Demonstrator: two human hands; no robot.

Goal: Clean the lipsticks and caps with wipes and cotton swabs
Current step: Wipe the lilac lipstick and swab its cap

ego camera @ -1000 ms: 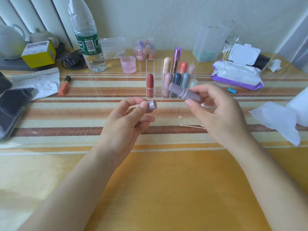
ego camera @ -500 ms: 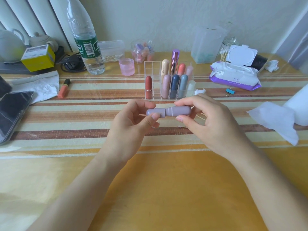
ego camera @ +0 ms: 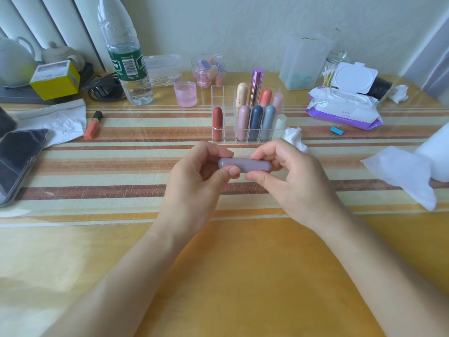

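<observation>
Far off at nine o'clock from the hands, a dark phone [ego camera: 19, 164] lies at the table's [ego camera: 243, 263] edge. A crumpled white paper [ego camera: 58, 120] sits just past it towards ten. An orange lip tube [ego camera: 93, 125] lies on its side by that paper's right edge. At eleven o'clock a clear water bottle [ego camera: 126, 62] stands upright near the wall, and a small pink cup [ego camera: 185, 94] is to its right.

In the middle, the left hand [ego camera: 194, 188] pinches the left end of a mauve lipstick [ego camera: 244, 165] between thumb and curled fingers. The tube lies level, cap on, held just above the striped cloth. The right hand [ego camera: 291, 186] grips its other end the same way, thumb beneath and fingers over the top.

Straight ahead at twelve, a clear organiser [ego camera: 223, 113] holds a row of capped lipsticks standing upright. A balled white scrap [ego camera: 295, 139] lies at its right corner.

At one to two o'clock sits a purple-edged wipes pack [ego camera: 345, 105], lid flipped open. A jar of cotton swabs [ego camera: 326, 76] stands behind it and a blue binder clip [ego camera: 336, 130] lies in front. At three o'clock a loose white wipe [ego camera: 403, 173] is spread on the cloth, well apart from the hands.
</observation>
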